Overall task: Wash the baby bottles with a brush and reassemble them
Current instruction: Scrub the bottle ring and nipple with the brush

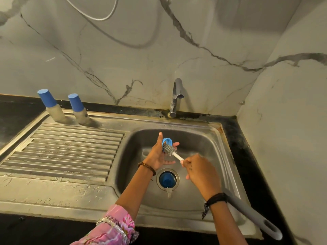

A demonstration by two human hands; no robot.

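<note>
Over the sink basin my left hand holds a small blue bottle ring between thumb and fingers. My right hand grips the white stem of a brush, and its grey bristle head pushes against the ring. The brush's long grey handle runs back past my right wrist. A blue cap lies on the drain, with a clear teat just in front of it. Two baby bottles with blue caps, one further left and one nearer the basin, stand at the back of the drainboard.
The steel sink has a ribbed drainboard on its left. A chrome tap stands behind the basin against the marble wall. Black countertop borders the sink, with a side wall close on the right.
</note>
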